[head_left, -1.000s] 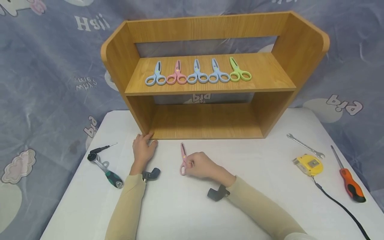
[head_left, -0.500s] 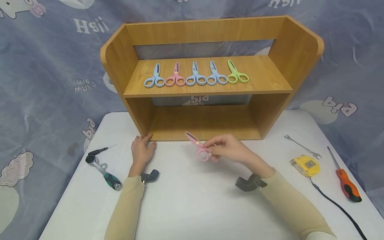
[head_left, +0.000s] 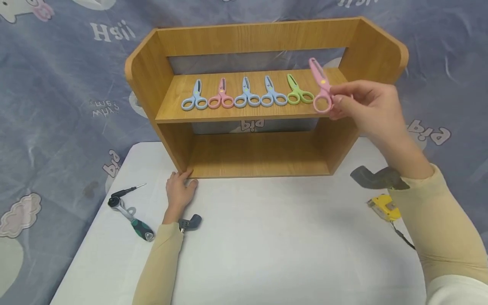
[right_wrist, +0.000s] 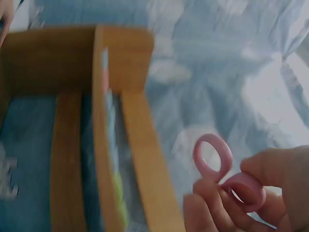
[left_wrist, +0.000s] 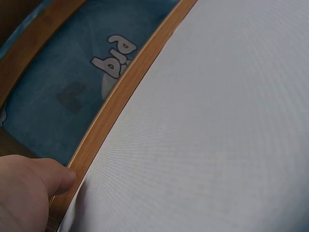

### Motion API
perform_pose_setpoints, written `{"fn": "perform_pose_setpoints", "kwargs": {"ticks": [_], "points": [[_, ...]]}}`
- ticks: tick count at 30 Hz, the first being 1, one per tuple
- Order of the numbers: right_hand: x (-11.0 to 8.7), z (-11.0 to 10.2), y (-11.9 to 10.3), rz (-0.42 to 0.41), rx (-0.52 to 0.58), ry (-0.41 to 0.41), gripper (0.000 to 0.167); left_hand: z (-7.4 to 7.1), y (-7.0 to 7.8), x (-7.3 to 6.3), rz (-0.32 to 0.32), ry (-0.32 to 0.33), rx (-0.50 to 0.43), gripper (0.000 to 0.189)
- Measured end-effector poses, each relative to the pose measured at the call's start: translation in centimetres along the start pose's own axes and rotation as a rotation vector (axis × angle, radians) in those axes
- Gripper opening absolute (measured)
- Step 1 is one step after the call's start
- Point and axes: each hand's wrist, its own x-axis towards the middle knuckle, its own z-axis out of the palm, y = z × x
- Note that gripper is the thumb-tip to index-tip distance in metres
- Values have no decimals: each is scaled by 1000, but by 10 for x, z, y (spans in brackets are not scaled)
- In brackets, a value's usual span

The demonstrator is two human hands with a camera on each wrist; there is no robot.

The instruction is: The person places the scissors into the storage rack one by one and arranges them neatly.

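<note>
My right hand (head_left: 367, 106) pinches a pair of pink scissors (head_left: 323, 87) by one handle loop, blades pointing up, in front of the upper shelf's right part. In the right wrist view both pink loops of the scissors (right_wrist: 212, 157) show by the fingers. Along the upper shelf (head_left: 171, 113) lies a row of scissors: light blue (head_left: 195, 101), pink (head_left: 221, 99), two more blue ones, and green scissors (head_left: 299, 93) at the right end. My left hand (head_left: 179, 192) rests at the lower left front corner of the wooden rack (head_left: 263, 174), thumb on its edge in the left wrist view.
On the white table's left lie a small black screwdriver (head_left: 123, 192) and a green-handled ratchet (head_left: 141, 228). A yellow tape measure (head_left: 384, 207) at the right is partly covered by my right sleeve. The rack's right side panel (head_left: 377, 51) rises behind my right hand.
My right hand has lifted the pink scissors from the table and carried them up and right to the upper shelf. The left hand stays at the rack's corner.
</note>
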Motion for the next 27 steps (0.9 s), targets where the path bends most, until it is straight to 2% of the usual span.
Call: {"fn": "perform_pose_setpoints", "kwargs": {"ticks": [2,3,6,9,14,18,24,27], "points": [[16,-7,9,10,-137,73,21,0,-1,0,-3,-5,4,49],[23,-9,15,17,-246,100,23,0,-1,0,-5,-8,7,49],[40,-13,32,20,-536,137,31,0,-1,-1,-9,-5,8,48],[52,-13,46,13,-711,170,35,0,-1,0,-12,2,3,48],[61,-12,57,28,-771,207,36,1,2,2,-16,-11,-9,49],[63,-9,56,32,-818,147,40,0,4,2,-21,-8,-11,48],[59,-5,62,-68,-862,110,36,1,2,2,-20,-9,-6,48],[58,-4,64,-82,-875,113,34,1,0,1,-15,-6,1,49]]}}
